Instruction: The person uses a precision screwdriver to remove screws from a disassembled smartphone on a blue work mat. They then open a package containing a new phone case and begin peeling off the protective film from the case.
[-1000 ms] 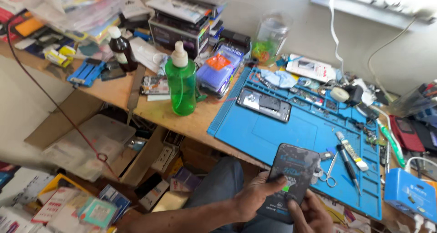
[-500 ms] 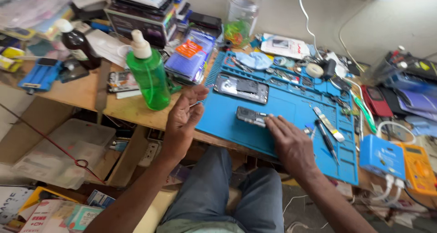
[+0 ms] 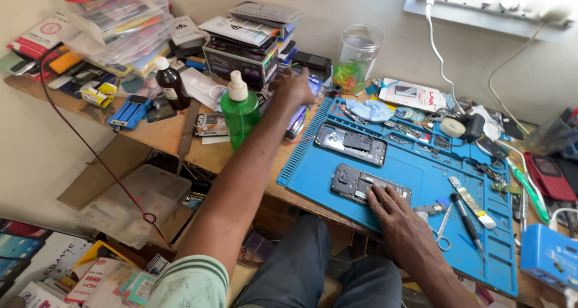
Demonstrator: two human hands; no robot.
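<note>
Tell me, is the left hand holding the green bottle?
No, the left hand reaches past the green bottle toward the back of the bench, while the bottle stands upright and untouched on the wood.

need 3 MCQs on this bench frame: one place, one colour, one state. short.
1. Where does the right hand rest?
A. on the opened phone nearer the person
B. on the green bottle
C. on the glass jar

2. What colour is the work mat?
A. red
B. blue
C. grey

3. In what state is the left hand?
A. gripping the scissors
B. flat on the person's lap
C. stretched out to the stacked boxes at the back of the bench, holding nothing that shows

Key: 1 A, its fingers lie on the end of the near phone. 2 B, the mat under both phones is blue. 3 C, the arm reaches past the green bottle towards the boxes.
</note>
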